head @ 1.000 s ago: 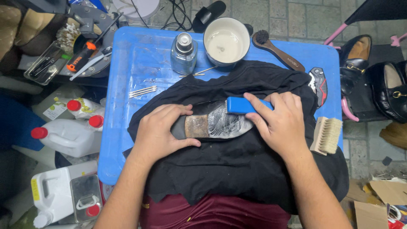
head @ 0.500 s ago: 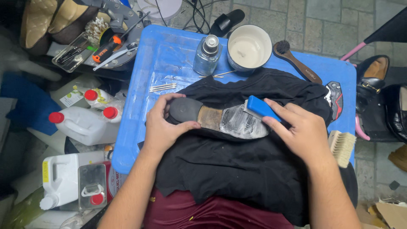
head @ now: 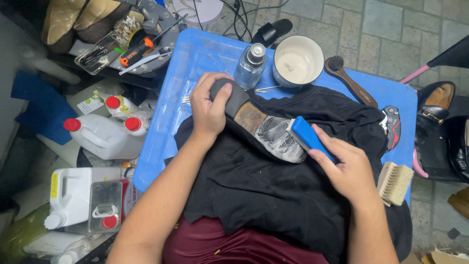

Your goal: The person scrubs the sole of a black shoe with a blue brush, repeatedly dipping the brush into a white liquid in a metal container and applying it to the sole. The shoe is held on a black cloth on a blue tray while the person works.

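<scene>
Shoe (head: 264, 124) sole-up on black cloth (head: 273, 195) over blue bench (head: 161, 146), foam on the front of the sole. Left hand (head: 209, 105) fingers wrapped around the heel; right hand (head: 349, 168) fingers closed on blue brush (head: 305, 134), bristles on the sole. Far: white bowl (head: 298, 61) holding pale liquid, clear bottle (head: 250, 66) just left.

Red-capped white plastic jugs (head: 100, 138): four
Bristle brushes (head: 394, 182): three
Clear glass spray bottle (head: 250, 66): one
White round enamel bowl (head: 298, 61): one
Upturned leather-soled shoe (head: 264, 125): one
</scene>
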